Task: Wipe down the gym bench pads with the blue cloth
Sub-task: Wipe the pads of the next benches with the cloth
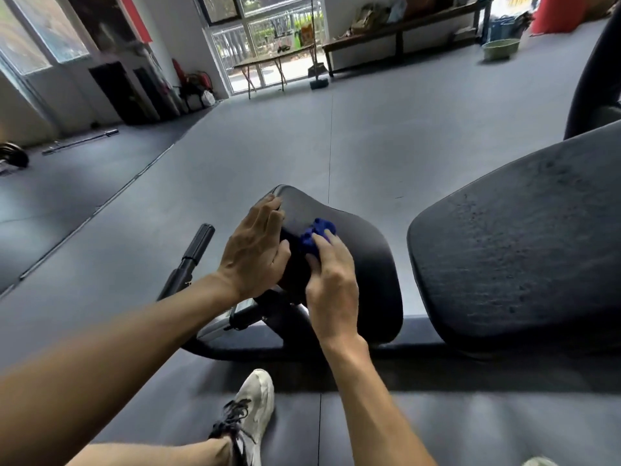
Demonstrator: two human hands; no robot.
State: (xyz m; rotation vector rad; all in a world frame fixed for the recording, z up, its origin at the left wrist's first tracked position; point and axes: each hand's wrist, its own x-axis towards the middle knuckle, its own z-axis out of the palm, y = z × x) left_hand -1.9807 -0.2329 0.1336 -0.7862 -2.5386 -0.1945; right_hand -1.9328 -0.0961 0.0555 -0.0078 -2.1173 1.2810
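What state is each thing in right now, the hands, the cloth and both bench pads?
Left hand: fingers straight, pressing the seat pad's left edge.
Right hand: holds the cloth against the seat pad.
Bunched blue cloth: crumpled, on the seat pad.
Small black seat pad: smooth, being wiped.
Large black back pad: untouched, surface looks mottled.

A white sneaker [250, 412] on grey floor mats [235, 156]; a barbell [80, 141] lies near the left wall.

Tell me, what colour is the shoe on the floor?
The lace-up shoe is white with black laces, seen in the head view.
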